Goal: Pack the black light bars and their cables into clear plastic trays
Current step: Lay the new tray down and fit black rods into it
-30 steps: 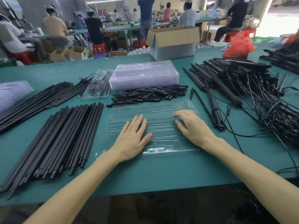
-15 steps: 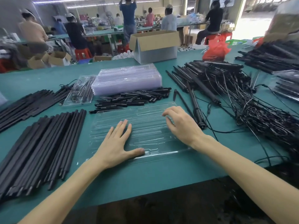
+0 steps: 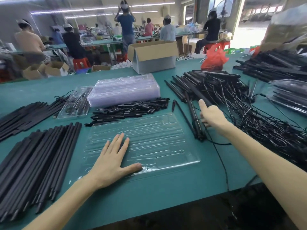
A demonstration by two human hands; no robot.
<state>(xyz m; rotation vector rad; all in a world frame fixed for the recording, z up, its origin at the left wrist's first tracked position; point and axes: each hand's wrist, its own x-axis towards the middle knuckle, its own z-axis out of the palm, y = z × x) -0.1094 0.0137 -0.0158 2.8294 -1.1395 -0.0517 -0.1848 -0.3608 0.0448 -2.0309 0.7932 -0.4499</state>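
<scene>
Head view: the left hand (image 3: 113, 156) lies flat, fingers straight, on an empty clear tray (image 3: 166, 130) at the table's (image 3: 166, 188) near middle. The right hand (image 3: 211, 116) curls its fingers round a black bar (image 3: 191, 108) just right of the tray, thumb raised. This looks like the pick-up step; next, the long, slim bar and its trailing cable (image 3: 224, 168) need lifting into 1 tray slot.

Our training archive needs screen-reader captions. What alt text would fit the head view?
A person's left hand lies flat on an empty clear plastic moulded tray on a green table, while the right hand grips a cabled black light bar beside it. Loose black bars lie stacked to its left.
</scene>
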